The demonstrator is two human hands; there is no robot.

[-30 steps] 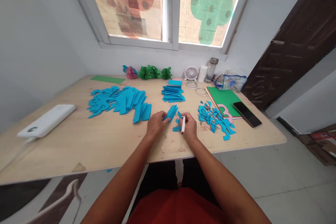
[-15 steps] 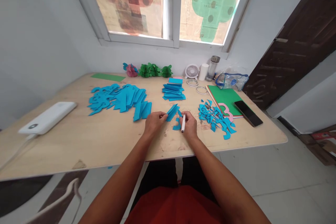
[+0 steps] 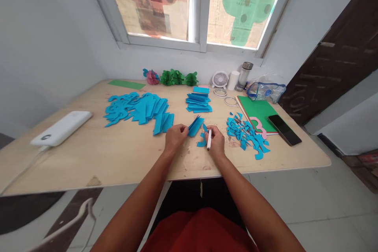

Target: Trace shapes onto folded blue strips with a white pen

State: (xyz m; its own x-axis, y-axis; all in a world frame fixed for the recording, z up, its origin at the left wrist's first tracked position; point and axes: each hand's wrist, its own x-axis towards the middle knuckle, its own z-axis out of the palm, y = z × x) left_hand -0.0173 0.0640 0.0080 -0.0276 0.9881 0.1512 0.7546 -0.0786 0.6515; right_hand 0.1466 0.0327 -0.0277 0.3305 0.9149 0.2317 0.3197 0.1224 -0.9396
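Observation:
My left hand pinches the near-left end of a folded blue paper piece at the middle of the table. Close beside it, my right hand holds a white pen, its dark end pointing down. A curved blue cutout lies by the right fingertips; whether they touch it is hard to tell. Left of my hands is a wide heap of blue folded strips and curly cutouts. Farther back sits a stack of folded blue paper. Blue scraps lie to the right.
A white power bank with a cable lies at the left. At the right are a phone, a green sheet and a pink cutout. Along the wall stand paper crafts, a small fan and a glass bottle.
The camera view has shifted slightly, moving the table's contents rightward in the picture. The folded blue paper has spread a little at its upper end. Both hands keep their holds.

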